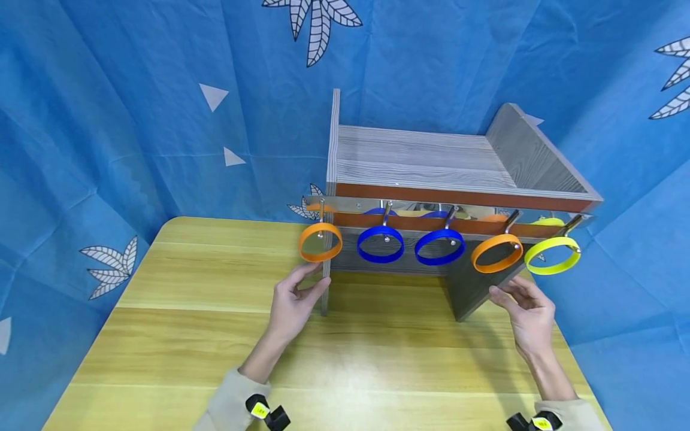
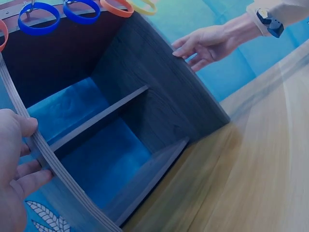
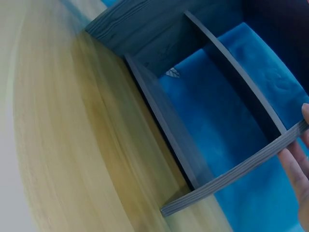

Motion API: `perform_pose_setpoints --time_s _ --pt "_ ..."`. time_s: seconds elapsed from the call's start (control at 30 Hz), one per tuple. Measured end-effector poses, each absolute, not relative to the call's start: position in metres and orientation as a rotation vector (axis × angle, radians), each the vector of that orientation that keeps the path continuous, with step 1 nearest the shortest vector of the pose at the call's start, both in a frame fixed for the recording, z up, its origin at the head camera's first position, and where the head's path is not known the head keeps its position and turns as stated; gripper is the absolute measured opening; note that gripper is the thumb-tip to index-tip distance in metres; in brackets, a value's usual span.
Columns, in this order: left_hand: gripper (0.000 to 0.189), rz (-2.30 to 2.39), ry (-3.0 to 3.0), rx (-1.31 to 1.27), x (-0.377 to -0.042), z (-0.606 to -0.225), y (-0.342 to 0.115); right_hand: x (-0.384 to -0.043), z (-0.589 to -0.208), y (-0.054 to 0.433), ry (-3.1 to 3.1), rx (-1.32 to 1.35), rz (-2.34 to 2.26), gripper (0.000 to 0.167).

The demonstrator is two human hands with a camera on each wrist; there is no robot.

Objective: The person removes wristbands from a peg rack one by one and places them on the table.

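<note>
A grey wood-grain shelf unit (image 1: 409, 152) stands on the table, between both hands. My left hand (image 1: 291, 308) pinches the front edge of its left side panel (image 2: 72, 186), thumb on the inner face and fingers outside. Across from it, my right hand (image 1: 530, 320) grips the edge of the right side panel (image 3: 236, 169), thumb on one side and fingers on the other. From hooks on a shiny metal strip (image 1: 358, 205) along the shelf's front hang rings: an orange band (image 1: 320, 257), a blue band (image 1: 380, 259), another blue band (image 1: 439, 261), a second orange band (image 1: 496, 267) and a yellow band (image 1: 552, 270).
The table (image 1: 188, 341) has a light wood-grain top with a rounded back left corner. Blue cloth (image 1: 162, 120) with white leaf and triangle prints hangs behind and at both sides. Inside the shelf runs a middle board (image 2: 104, 116), with a lower board (image 2: 149, 179) near the table.
</note>
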State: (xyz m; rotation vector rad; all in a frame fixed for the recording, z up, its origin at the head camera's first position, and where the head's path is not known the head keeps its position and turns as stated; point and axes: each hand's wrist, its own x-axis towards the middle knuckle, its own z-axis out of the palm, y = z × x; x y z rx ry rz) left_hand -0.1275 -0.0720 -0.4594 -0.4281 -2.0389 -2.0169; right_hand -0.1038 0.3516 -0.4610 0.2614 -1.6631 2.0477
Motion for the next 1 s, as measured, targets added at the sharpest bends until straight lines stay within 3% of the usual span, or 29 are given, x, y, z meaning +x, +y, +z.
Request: perform_pose_setpoints --time_s 1.0 --pt "0.036 -1.902 -2.001 -0.277 -0.124 -0.462 -0.132 -0.119 -0.461 0.284 -1.647 0.256 2.021 0.038"
